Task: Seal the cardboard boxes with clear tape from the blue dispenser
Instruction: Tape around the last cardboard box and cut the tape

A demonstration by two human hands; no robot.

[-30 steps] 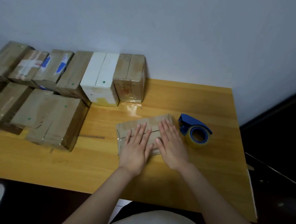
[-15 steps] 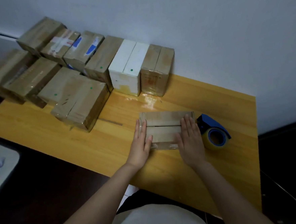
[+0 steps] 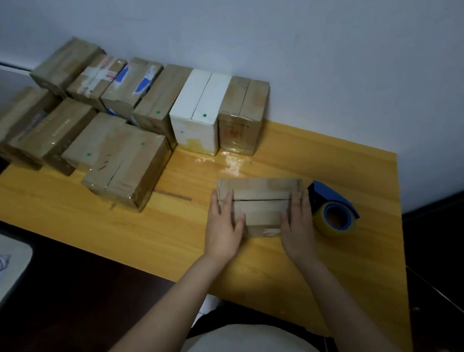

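Observation:
A small cardboard box lies on the wooden table, its top seam running left to right under clear tape. My left hand presses on the box's left end with fairly straight fingers, thumb lying on top. At the right end my right hand presses the same way. The blue dispenser with its roll of clear tape sits on the table just right of the box, close to my right hand but not held.
Several taped cardboard boxes and a white box stand along the wall at the back left. The table's right edge runs just beyond the dispenser. A strip of tape lies on the wood left of the box.
Both hands slid apart from the middle of the box top to its two ends. The camera view shifted, so the box and dispenser sit further right in the frame.

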